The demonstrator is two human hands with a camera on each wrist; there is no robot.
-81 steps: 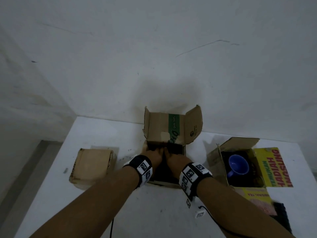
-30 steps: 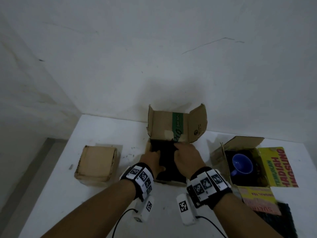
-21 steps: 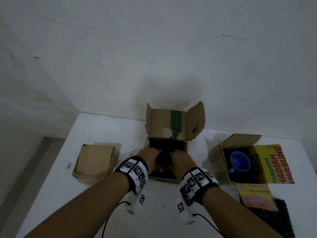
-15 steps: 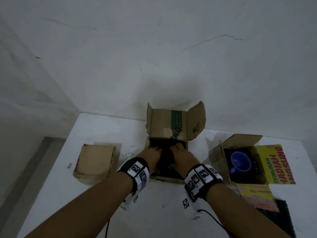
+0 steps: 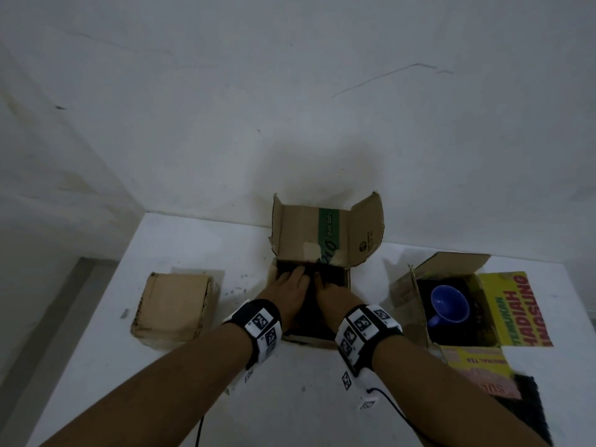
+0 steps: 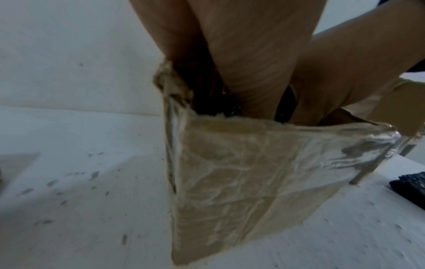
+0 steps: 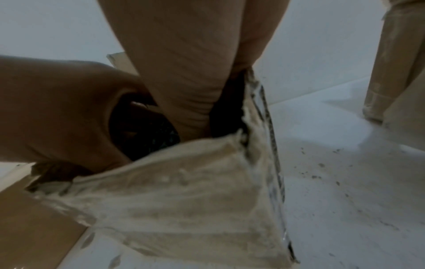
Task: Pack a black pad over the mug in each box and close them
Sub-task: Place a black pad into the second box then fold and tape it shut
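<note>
Both our hands are down inside the middle box [image 5: 335,233], which stands near the far edge of the white table [image 5: 180,240] with its flaps up. Our left hand [image 5: 288,285] lies flat, fingers straight, pressing on the black pad [image 5: 332,275] that fills the box opening. Our right hand [image 5: 335,295] presses the same pad beside it, fingers extended and not curled round anything. In the wrist views both hands reach past the box's near wall [image 6: 253,172] into the dark pad [image 7: 147,134]; the fingertips are hidden there.

Toward the table's left edge sits a closed box [image 5: 175,304]. Toward the right edge an open box [image 5: 406,285] holds a blue mug [image 5: 448,304], uncovered, with yellow printed flaps [image 5: 512,308] spread out. Another black pad [image 5: 529,404] lies at the table's near right corner, just beside that box's near flap.
</note>
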